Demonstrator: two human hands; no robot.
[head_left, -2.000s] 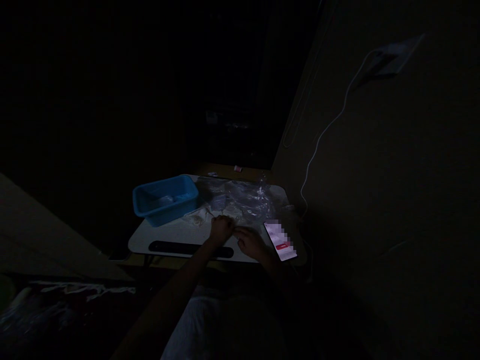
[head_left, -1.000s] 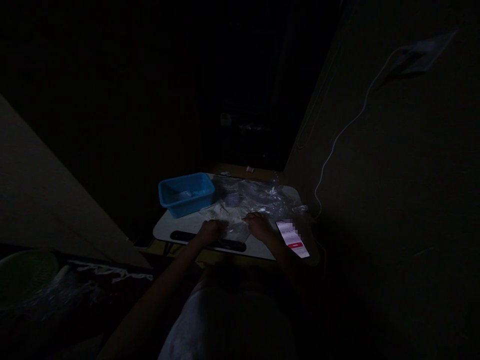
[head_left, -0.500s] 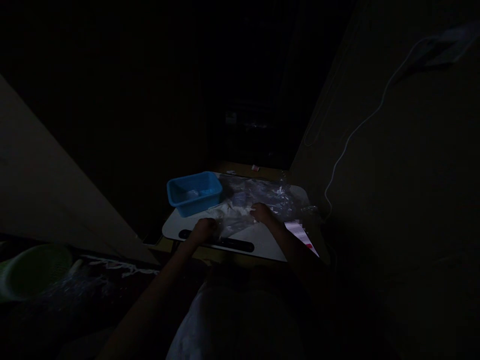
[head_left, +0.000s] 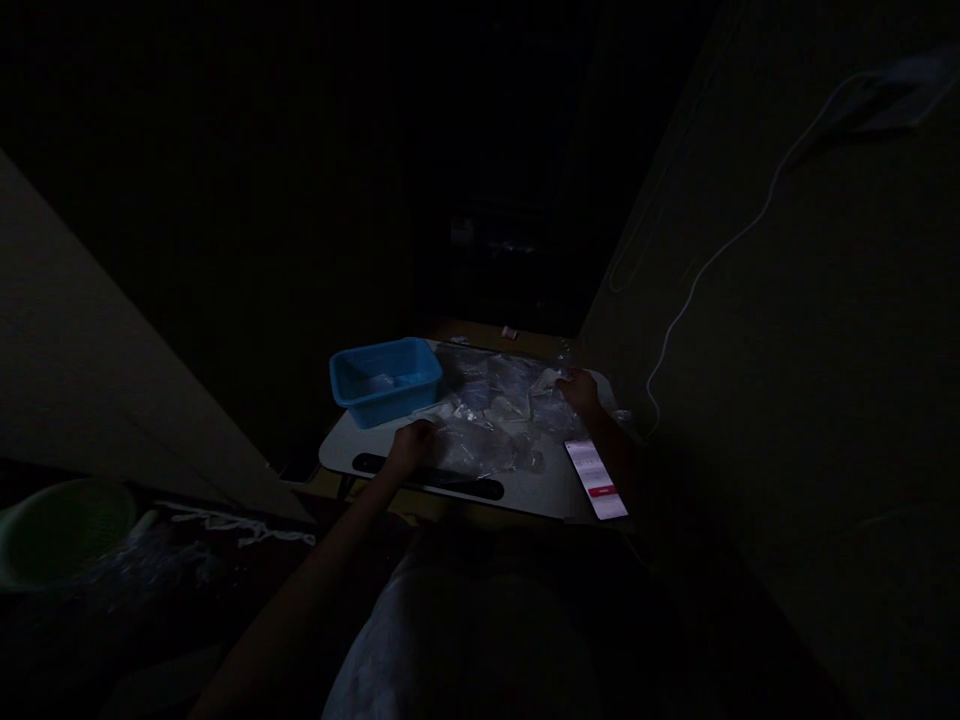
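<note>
A dim room surrounds a small white lap desk [head_left: 525,497], which stands just beside a beige wall [head_left: 750,450]. All places here are given from that desk. The single head view looks down on it, past the person's pale shirt [head_left: 457,630] at its near side.

A heap of transparent plastic bags [head_left: 487,430] covers the middle and far part of the desk, with some whitish pieces among them; the dark makes their exact form hard to tell. A blue plastic tub [head_left: 386,385] sits on the desk's far left corner, touching the heap, with something pale inside it. A smartphone [head_left: 596,480] lies face up on the near right corner, its screen lit, and a black handle slot [head_left: 427,490] runs along the near edge.

Of the 2 hands, the left hand [head_left: 411,447] rests on the near left of the heap, and the right hand [head_left: 581,392] is at its far right edge. The dark hides whether either hand is gripping plastic or only touching it.

Beyond the desk's right side, a white cable [head_left: 720,260] runs up the wall. Off to the desk's left, on a dark surface below it, lies a green basket [head_left: 60,530].
</note>
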